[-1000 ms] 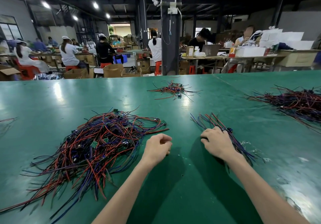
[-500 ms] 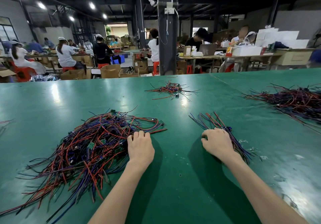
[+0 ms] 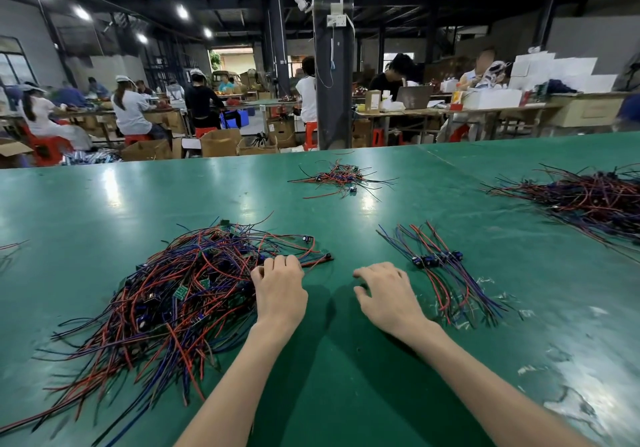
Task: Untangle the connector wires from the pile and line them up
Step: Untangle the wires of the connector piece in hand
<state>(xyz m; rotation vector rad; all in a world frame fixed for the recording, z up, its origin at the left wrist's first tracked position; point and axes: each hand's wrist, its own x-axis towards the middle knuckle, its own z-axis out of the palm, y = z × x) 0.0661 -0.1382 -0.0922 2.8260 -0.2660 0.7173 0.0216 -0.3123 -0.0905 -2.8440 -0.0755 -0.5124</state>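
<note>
1. Connector wires (image 3: pixel 166 301): lay tangled, red, blue and black, on the near left of the green desk (image 3: pixel 346 377).
2. Left hand (image 3: pixel 278 290): rested on the tangle's right edge, fingers curled down into it; could not tell whether gripping any.
3. Right hand (image 3: pixel 388 294): sat low over bare desk, fingers loosely spread, holding nothing.
4. Lined-up wires (image 3: pixel 440 266): lay side by side just right of that hand.
5. Farther off: small heap (image 3: pixel 341 178) mid-desk, larger heap (image 3: pixel 588 197) at right.

I count three tangled heaps: near pile (image 3: pixel 180 301), far pile (image 3: pixel 341 178), right pile (image 3: pixel 588 197); one lined-up row (image 3: pixel 440 266); two hands, left hand (image 3: pixel 278 290), right hand (image 3: pixel 388 294).
</note>
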